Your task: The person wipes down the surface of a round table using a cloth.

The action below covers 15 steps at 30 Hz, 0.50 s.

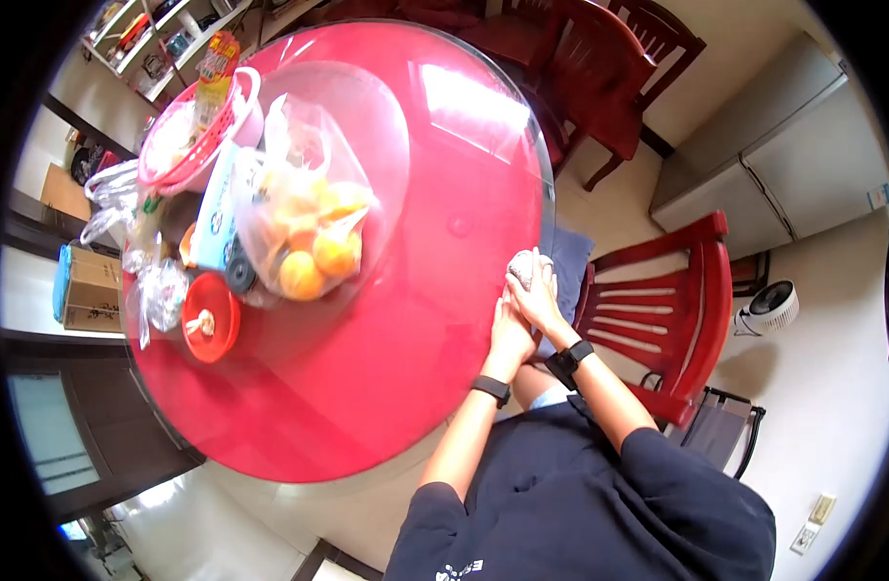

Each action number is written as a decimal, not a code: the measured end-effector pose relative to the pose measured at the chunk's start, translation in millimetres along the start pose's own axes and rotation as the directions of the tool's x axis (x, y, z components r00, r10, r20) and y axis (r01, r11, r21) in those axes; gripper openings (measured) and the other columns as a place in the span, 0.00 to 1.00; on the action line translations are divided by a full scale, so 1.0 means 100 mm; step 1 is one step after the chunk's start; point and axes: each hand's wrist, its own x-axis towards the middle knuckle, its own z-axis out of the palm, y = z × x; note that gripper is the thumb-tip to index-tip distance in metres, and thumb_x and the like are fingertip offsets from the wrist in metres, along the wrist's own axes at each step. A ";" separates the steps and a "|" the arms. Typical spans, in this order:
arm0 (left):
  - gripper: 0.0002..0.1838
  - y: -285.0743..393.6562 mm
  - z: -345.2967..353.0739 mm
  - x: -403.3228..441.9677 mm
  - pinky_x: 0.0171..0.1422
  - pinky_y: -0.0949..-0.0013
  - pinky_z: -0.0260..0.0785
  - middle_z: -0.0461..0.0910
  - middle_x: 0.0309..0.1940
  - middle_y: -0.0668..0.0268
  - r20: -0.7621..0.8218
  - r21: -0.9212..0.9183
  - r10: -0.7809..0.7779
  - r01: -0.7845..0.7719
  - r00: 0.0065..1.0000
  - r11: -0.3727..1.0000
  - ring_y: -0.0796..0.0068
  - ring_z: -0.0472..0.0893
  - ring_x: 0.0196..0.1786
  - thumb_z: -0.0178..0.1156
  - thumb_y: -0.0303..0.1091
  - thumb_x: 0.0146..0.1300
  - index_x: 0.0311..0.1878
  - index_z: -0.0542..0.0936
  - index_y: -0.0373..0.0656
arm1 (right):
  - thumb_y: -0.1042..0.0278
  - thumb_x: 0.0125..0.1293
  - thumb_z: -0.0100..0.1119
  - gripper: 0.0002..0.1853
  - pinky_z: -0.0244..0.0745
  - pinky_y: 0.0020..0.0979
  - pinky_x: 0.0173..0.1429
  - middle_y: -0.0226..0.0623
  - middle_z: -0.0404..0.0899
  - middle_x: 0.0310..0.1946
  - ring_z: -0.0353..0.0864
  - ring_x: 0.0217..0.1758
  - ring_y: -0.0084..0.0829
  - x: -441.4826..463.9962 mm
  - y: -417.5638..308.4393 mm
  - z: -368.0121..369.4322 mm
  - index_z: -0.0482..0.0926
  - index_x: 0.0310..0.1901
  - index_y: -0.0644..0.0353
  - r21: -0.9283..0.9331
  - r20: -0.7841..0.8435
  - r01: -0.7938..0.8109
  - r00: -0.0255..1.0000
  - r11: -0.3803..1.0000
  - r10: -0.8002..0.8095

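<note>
At the right rim of the red round table point(435, 320), my two hands are close together. My right hand point(535, 295) lies over a small, rounded grey-white thing point(520, 267) with a mottled surface, its fingers bent around it; its exact kind is too small to tell. My left hand point(509, 334) is just below and beside the right one, touching it, and its fingers are largely hidden there. A dark band sits on my left wrist and a dark watch point(569, 362) on my right.
A plastic bag of oranges point(314, 232), a pink basket point(188, 136), a blue box point(215, 208) and a red bowl point(212, 318) stand on the table's left side. A red wooden chair point(667, 310) is close at right. Beyond are a fridge point(773, 145) and a fan point(771, 307).
</note>
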 end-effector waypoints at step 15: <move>0.45 -0.06 0.13 3.12 0.77 0.57 0.30 0.43 0.73 0.50 -0.009 0.417 0.000 0.004 1.000 0.909 0.52 0.39 0.75 0.53 0.54 0.57 0.73 0.47 0.44 | 0.64 0.56 0.59 0.40 0.47 0.50 0.71 0.56 0.62 0.58 0.60 0.64 0.56 3.23 0.13 -0.16 0.52 0.69 0.56 -0.122 -0.169 0.360 0.911 0.925 -0.377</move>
